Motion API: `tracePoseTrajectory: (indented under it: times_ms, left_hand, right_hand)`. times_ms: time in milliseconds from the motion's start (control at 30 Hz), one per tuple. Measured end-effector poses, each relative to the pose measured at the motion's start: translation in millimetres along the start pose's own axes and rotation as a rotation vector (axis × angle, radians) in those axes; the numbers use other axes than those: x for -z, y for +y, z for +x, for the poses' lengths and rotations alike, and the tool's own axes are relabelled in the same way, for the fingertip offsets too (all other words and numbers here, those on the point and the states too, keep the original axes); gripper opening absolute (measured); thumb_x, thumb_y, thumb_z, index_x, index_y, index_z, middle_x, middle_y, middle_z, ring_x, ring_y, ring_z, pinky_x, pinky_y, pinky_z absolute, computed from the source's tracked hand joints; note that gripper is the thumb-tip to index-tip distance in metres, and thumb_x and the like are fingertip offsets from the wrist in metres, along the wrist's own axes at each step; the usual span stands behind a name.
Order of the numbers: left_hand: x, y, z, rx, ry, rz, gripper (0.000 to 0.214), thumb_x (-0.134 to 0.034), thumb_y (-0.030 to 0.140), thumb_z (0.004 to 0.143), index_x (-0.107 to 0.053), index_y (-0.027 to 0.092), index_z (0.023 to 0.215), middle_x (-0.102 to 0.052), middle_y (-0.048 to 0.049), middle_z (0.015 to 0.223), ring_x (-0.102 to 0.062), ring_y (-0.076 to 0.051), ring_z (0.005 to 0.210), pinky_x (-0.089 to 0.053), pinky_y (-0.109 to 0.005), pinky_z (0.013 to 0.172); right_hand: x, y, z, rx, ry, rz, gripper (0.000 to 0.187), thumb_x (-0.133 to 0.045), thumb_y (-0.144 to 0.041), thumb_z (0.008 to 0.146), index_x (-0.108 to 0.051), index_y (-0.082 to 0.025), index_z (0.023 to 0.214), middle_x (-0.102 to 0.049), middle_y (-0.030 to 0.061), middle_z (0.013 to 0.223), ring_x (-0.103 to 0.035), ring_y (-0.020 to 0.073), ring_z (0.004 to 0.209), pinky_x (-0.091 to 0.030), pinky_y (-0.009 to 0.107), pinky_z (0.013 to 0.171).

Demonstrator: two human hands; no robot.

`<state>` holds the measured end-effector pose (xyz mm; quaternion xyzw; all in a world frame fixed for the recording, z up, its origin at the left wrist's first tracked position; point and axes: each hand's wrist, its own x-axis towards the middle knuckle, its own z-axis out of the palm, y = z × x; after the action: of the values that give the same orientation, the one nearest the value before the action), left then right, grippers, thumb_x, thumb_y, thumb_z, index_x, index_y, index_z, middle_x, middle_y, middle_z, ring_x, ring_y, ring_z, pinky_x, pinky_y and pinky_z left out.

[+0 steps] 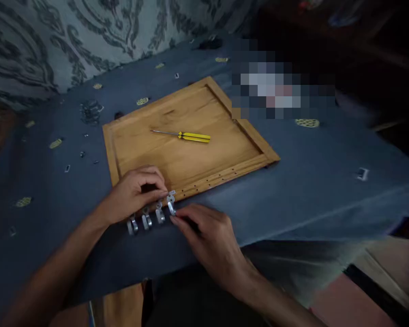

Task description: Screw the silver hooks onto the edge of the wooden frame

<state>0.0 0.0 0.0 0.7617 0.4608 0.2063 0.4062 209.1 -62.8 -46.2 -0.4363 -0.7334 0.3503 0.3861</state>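
A framed wooden panel (191, 159) lies on the blue cloth, its near rail drilled with several small holes. At that rail my right hand (211, 240) pinches the curved end of a silvery metal hook (171, 205). My left hand (136, 193) has thumb and fingertips closed together at the hook's upper plate; whether a small screw is between them is hidden. Left of this hook, other metal hooks (160, 213) sit along the same edge, hanging over it. A yellow-handled screwdriver (194, 136) rests on the panel, its shaft pointing left.
Blue patterned cloth (310, 181) covers the table. Small loose parts (82, 154) and a dark clear-looking bundle (90, 111) lie left of the panel. A dark object (210, 43) is at the back. A patterned curtain (105, 36) hangs behind; a blurred patch covers the upper right.
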Motion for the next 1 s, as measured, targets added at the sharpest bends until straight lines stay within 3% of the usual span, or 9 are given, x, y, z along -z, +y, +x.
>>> tracePoseTrajectory:
  times_ms: [233,1000]
  left_hand:
    - [-0.9,-1.0,-1.3,-0.008,0.003,0.021,0.02,-0.071,0.021,0.096,-0.074,0.018,0.076,-0.067,-0.0001,0.083,-0.064,-0.013,0.078,-0.048,-0.024,0.074]
    - [-0.6,2.2,-0.4,-0.03,-0.002,0.079,0.023,-0.068,0.02,0.097,-0.071,0.017,0.075,-0.067,-0.0002,0.083,-0.064,-0.012,0.079,-0.047,-0.023,0.073]
  right_hand:
    - [-0.2,-0.5,-2.6,0.004,-0.001,0.007,0.024,-0.06,-0.024,0.105,-0.074,-0.019,0.086,-0.076,0.0003,0.074,-0.072,0.013,0.063,-0.048,0.023,0.061]
    - [-1.0,-0.5,-3.5,0.017,0.018,0.007,0.022,-0.06,-0.022,0.104,-0.072,-0.019,0.086,-0.074,-0.0002,0.073,-0.07,0.0116,0.061,-0.047,0.022,0.06]
